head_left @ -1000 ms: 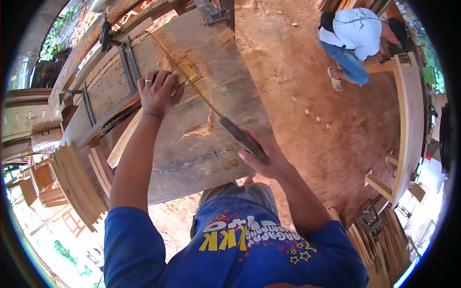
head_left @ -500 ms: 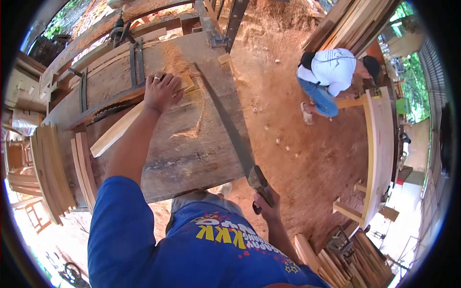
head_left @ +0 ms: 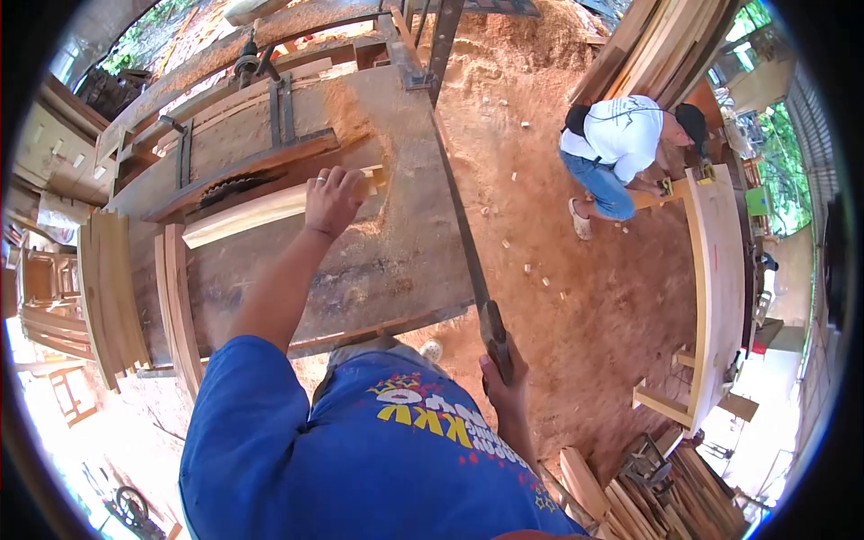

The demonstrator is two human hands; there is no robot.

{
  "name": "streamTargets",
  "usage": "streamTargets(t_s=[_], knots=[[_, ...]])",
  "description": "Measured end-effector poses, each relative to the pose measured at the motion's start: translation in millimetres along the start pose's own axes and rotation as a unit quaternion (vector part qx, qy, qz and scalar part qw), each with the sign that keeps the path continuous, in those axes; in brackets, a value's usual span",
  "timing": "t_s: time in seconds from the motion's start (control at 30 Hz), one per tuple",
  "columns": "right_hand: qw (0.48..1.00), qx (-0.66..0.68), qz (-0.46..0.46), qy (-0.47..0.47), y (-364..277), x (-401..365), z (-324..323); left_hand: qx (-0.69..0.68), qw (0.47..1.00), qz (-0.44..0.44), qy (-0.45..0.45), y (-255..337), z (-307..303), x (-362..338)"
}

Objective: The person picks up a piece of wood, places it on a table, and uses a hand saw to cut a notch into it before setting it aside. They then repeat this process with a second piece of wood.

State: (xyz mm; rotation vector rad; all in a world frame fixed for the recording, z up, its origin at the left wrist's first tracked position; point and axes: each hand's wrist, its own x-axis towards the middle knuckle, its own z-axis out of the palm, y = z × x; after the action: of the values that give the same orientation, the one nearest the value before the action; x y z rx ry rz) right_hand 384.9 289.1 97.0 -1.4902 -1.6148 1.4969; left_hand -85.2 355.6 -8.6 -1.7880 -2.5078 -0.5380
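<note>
The pale wooden strip (head_left: 243,216) lies flat across the middle of the rough workbench (head_left: 378,270). Its right end sits under the left hand (head_left: 333,200), which is spread palm-down with the fingers curled over the end. This hold seems meant to pin the strip to the top so it cannot slide. Just beyond the strip, the toothed rim of a circular saw blade (head_left: 229,187) pokes up through a slot beside a dark rail. The right hand (head_left: 504,382) is closed around the handle of a handsaw (head_left: 495,333) at the near right corner of the bench. Its long blade runs away along the bench's right edge, apparently held clear of the strip. Stacked boards (head_left: 108,288) rest at the left end. Well apart, at the far right, another person (head_left: 621,144) crouches on the sawdust-strewn ground beside a long plank (head_left: 715,261).
</note>
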Motion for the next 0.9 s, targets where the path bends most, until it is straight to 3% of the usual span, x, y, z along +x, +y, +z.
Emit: streamTargets(t_s=[0.1, 0.2, 0.3, 0.4, 0.5, 0.6, 0.73, 0.83, 0.9], knots=[[0.995, -0.089, -0.048, -0.023, 6, 2, 5, -0.036, 0.999, -0.027, -0.012, -8, -12, -12], [0.991, -0.117, -0.049, -0.038, 13, 3, 8, 0.043, 0.998, -0.019, 0.034, -14, -52, -30], [0.991, -0.121, -0.045, -0.040, 24, 8, 7, 0.077, 0.983, -0.114, -0.121, -67, -51, -49], [0.990, -0.125, -0.039, -0.043, 26, 11, 4, 0.072, 0.983, -0.093, -0.138, -80, -69, -55], [0.990, -0.122, -0.050, -0.043, 23, 16, 0, 0.043, 0.986, -0.122, -0.106, -65, -100, -45], [0.990, -0.126, -0.050, -0.049, 23, 16, -4, -0.077, 0.969, -0.229, 0.056, -42, -160, -27], [0.989, -0.112, -0.083, -0.058, 30, 21, -4, -0.369, 0.855, -0.298, 0.209, -68, -211, -18], [0.988, -0.121, -0.069, -0.063, 37, 21, -4, -0.543, 0.730, -0.320, 0.265, -96, -193, -38], [0.991, -0.098, -0.067, -0.061, 28, 17, 1, -0.603, 0.615, -0.442, 0.252, -137, -129, -70]])
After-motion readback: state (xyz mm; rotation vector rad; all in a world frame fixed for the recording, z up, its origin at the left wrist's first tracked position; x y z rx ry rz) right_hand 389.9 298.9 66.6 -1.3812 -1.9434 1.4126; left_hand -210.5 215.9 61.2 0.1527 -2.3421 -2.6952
